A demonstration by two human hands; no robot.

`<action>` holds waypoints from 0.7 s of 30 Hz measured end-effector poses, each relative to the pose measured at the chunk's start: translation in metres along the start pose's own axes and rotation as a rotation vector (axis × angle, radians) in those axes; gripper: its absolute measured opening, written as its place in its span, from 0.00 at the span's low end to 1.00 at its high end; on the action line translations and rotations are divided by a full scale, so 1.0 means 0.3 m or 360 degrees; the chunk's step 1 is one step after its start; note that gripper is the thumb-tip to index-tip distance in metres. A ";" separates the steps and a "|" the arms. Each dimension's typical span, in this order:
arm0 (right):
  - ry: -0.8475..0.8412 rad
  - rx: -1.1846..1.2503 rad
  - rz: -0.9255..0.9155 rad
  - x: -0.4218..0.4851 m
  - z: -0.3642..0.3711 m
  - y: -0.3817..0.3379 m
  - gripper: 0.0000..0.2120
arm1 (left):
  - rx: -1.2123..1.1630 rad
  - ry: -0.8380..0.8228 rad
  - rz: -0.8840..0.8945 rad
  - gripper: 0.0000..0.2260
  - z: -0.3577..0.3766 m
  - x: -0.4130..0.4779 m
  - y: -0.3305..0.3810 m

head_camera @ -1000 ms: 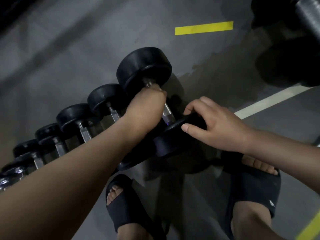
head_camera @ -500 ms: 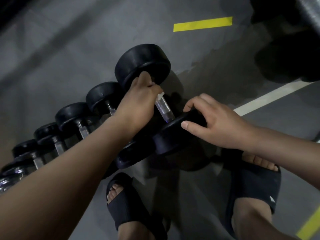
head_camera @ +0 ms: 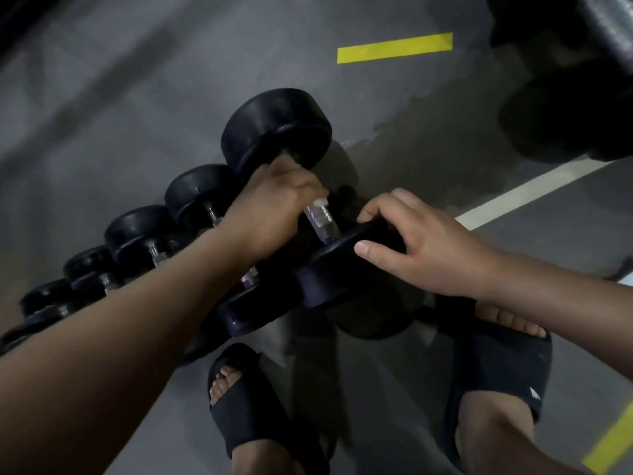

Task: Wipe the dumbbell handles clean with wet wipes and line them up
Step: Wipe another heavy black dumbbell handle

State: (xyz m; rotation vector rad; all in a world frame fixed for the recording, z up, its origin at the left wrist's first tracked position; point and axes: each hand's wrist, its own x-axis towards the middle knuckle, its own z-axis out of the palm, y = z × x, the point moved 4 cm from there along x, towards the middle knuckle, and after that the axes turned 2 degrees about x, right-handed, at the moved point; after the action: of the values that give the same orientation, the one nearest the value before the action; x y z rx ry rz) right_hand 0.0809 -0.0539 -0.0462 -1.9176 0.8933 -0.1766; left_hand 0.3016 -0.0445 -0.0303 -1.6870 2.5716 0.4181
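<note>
Nearest to me, two feet in black slides, the left slide and the right slide, planted apart on the grey floor. A yellow strip cuts the bottom right corner.

Up from there, both forearms reach in. The right grip sits on the near head of the big dumbbell, fingers curled over its rim and the thumb laid flat on its face. That dumbbell lies on the floor at the right end of the row, its bar pointing away from me.

Just past it, the left grip is wrapped tight round the upper part of the handle. A scrap of white, the wet wipe, pokes out from under the fingers. The lower stretch of knurled metal shows bare between the two grips.

Beyond the left grip stands the far head, round and black.

To the left, the row of dumbbells runs off side by side, getting smaller toward the frame edge, partly hidden by my left forearm.

Further out, a white line crosses the floor on the right, dark weights crowd the top right corner, and a yellow tape mark lies farthest off.
</note>
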 end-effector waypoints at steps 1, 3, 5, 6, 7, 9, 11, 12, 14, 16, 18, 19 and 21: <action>-0.0003 -0.0001 0.0000 0.001 -0.001 0.001 0.20 | 0.0041 0.0061 -0.0066 0.16 0.009 -0.004 -0.014; -0.0008 0.0001 -0.0006 0.000 -0.003 0.003 0.21 | 0.0013 0.0111 0.0041 0.14 0.025 -0.019 0.016; -0.0009 0.0001 -0.0013 -0.002 -0.002 0.004 0.22 | -0.0067 0.0017 0.0300 0.12 0.029 -0.043 0.076; -0.0006 -0.0003 -0.0010 -0.003 -0.001 0.005 0.21 | -0.0056 -0.0026 0.0389 0.13 0.029 -0.047 0.086; -0.0001 -0.0005 -0.0004 -0.004 0.000 0.006 0.21 | -0.0004 -0.0050 0.0429 0.13 0.026 -0.038 0.086; 0.0006 -0.0006 0.0004 -0.002 0.004 0.004 0.21 | 0.0201 -0.0040 0.0309 0.12 0.020 0.001 0.057; 0.0010 -0.0008 0.0006 -0.001 0.006 0.001 0.21 | 0.0483 -0.0034 -0.0013 0.09 0.011 0.046 0.010; 0.0013 -0.0005 0.0009 -0.003 0.006 0.002 0.21 | 0.0584 -0.0052 -0.0149 0.08 0.006 0.059 0.001; 0.0012 0.0003 0.0020 -0.006 0.005 0.003 0.21 | 0.0642 -0.0069 -0.0185 0.09 0.014 0.059 0.010; 0.0011 0.0002 0.0023 -0.009 0.003 0.003 0.21 | 0.0569 -0.0004 -0.0001 0.12 0.031 0.023 0.044; 0.0017 -0.0006 0.0024 -0.010 0.004 0.002 0.21 | 0.0621 0.0045 0.0160 0.16 0.043 -0.023 0.068; 0.0017 -0.0009 0.0024 -0.008 0.005 0.002 0.21 | 0.0718 0.0037 0.0173 0.18 0.048 -0.038 0.068; 0.0017 -0.0017 0.0015 -0.005 0.008 0.000 0.21 | 0.0924 0.0050 0.0094 0.19 0.044 -0.031 0.057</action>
State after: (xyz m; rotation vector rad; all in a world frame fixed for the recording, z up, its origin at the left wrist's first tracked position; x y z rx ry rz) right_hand 0.0810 -0.0513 -0.0472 -1.9236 0.9120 -0.1768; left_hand 0.2885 -0.0265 -0.0380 -1.4111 2.4264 -0.3319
